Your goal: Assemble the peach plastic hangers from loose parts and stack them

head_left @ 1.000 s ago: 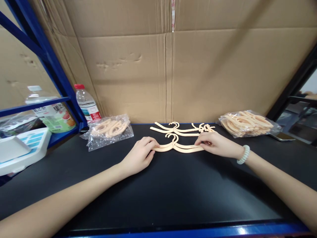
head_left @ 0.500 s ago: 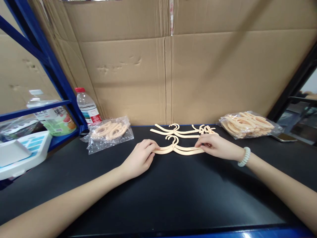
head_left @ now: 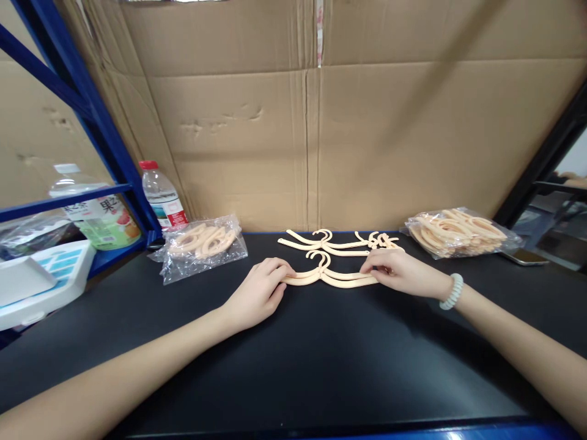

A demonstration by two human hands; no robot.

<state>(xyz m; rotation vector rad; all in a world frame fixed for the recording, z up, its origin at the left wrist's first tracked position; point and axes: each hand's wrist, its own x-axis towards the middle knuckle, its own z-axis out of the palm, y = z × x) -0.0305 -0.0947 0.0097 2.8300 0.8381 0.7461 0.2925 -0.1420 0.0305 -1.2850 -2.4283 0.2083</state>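
Note:
A cream folding clothes hanger [head_left: 342, 282], spread out with its hooks toward the back, lies on the black tabletop [head_left: 321, 360]. My left hand [head_left: 262, 290] is closed on the tip of its left arm. At the opposite tip, my right hand [head_left: 398, 269], with a pale coiled band on the wrist, pinches the right arm. Both tips are partly hidden by my fingers. Just behind lies another spread hanger [head_left: 302, 244] of the same kind. A jumble of cream hanger pieces [head_left: 383, 239] sits behind my right hand, which partly covers it.
Clear plastic bags of cream hangers lie at left [head_left: 204, 244] and right [head_left: 458, 232]. A phone [head_left: 527, 257] is by the right bag. A red-capped bottle [head_left: 161, 198], a larger bottle [head_left: 103, 217] and a white-and-blue tray [head_left: 59, 275] stand left. Cardboard [head_left: 238, 140] walls the back.
Hardly anything differs. Both hands keep their hold on the hanger, and the view has shifted very slightly.

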